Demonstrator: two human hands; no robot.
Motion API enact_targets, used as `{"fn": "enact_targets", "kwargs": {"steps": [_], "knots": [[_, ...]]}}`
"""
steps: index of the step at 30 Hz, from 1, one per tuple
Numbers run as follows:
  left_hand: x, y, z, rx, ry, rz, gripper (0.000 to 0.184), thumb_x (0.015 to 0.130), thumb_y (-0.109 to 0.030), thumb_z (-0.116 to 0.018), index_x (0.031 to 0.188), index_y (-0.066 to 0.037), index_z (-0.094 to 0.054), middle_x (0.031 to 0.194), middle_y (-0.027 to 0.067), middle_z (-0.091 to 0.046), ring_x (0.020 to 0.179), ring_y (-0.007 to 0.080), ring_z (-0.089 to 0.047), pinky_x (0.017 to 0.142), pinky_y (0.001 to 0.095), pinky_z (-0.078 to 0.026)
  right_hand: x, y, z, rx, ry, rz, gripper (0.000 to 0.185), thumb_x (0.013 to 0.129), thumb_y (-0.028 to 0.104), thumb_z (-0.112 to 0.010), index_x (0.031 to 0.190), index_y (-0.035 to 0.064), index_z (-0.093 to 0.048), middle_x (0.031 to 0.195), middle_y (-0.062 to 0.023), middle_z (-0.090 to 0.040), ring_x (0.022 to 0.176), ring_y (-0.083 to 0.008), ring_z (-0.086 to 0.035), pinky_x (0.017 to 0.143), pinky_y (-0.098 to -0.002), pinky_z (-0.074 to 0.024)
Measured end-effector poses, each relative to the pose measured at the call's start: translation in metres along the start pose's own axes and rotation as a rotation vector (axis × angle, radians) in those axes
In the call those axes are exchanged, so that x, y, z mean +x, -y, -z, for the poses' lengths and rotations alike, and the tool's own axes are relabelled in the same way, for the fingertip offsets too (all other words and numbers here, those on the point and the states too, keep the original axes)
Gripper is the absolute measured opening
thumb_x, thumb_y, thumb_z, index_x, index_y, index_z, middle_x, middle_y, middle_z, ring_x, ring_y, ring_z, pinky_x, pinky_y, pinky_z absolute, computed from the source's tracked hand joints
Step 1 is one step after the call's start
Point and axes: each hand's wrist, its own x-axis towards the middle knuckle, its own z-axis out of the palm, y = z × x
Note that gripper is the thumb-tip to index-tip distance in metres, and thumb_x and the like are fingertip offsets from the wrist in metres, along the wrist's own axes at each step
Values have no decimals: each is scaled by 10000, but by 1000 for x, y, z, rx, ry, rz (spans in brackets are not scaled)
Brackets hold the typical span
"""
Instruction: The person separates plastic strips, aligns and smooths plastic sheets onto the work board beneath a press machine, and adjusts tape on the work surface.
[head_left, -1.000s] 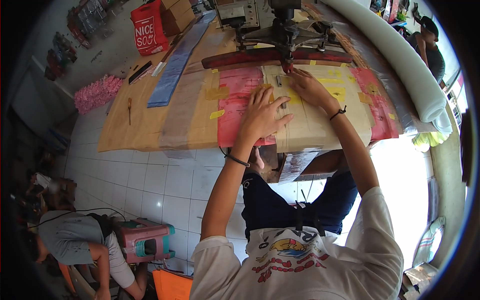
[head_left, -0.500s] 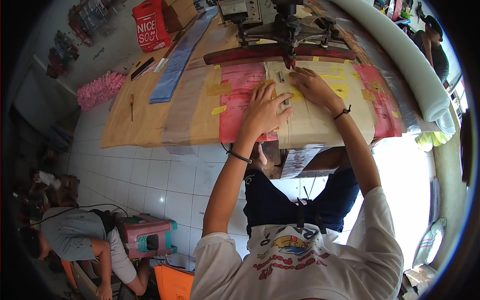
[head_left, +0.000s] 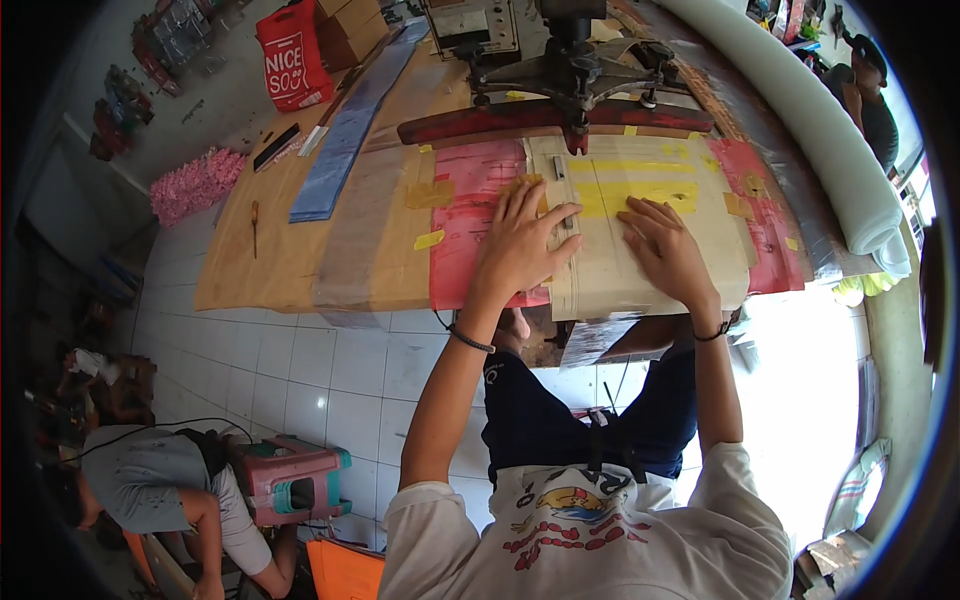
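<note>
My left hand (head_left: 523,248) lies flat with fingers spread, across the edge between a red taped patch (head_left: 468,220) and a beige sheet (head_left: 610,270). Beside its fingertips is a small metal strip (head_left: 559,169); a similar piece shows by the thumb. On the right part of the beige sheet rests my right hand (head_left: 664,248), its fingers stretched out and just below a yellow tape strip (head_left: 635,195). Neither hand holds anything. Beyond them stands a dark machine head (head_left: 570,72) with a long red-brown bar (head_left: 490,122) over the sheet's far edge.
Folded blue plastic (head_left: 350,130), a screwdriver-like tool (head_left: 254,228) and a red bag (head_left: 293,58) are on the table's left side. A thick white roll (head_left: 800,110) runs along the right. One person (head_left: 165,475) bends low at the lower left; another (head_left: 868,105) is at the upper right.
My right hand has drawn back toward me from under the machine head, uncovering the yellow strip. My left hand stays in nearly the same place on the sheet.
</note>
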Motion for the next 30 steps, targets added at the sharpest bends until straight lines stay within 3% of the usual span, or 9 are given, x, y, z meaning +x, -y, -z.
{"fn": "enact_targets", "kwargs": {"steps": [15,18,24,26,30], "knots": [[2,-5,8,1,16,-22,465,947,-415,-674,1379,-244,-648,1569,220,-420,1486,437,-323,1242,506,-263,0,-1,-3,-14,-68,27,247,934,159,-689,1146,50,-754,1333,-185,-666,1271,-373,-577,1105,-463,-439],[0,-11,9,4,-39,-43,471,942,-369,-684,1382,-207,-644,1528,217,-473,1434,429,-402,1211,517,-309,0,2,-4,5,-108,2,229,936,161,-688,1120,44,-758,1293,-180,-689,1242,-372,-599,1085,-463,-454],[-40,-36,6,-131,-170,132,476,932,-296,-691,1378,-137,-640,1431,173,-574,1330,394,-521,1132,521,-383,-20,5,4,83,-172,-124,222,936,198,-700,1112,78,-763,1249,-148,-715,1204,-352,-630,1051,-457,-477],[-57,-50,0,66,-193,104,477,943,-325,-673,1393,-172,-637,1471,150,-555,1374,367,-489,1167,526,-327,-34,5,6,-45,-157,-81,256,940,244,-702,1149,108,-759,1286,-136,-701,1234,-340,-618,1071,-465,-460],[-93,-59,-29,91,-241,154,462,951,-402,-651,1384,-242,-655,1553,113,-493,1447,354,-398,1197,577,-213,-53,16,5,-259,-119,19,341,945,348,-686,1227,163,-735,1394,-117,-641,1309,-320,-570,1129,-493,-397]]}}
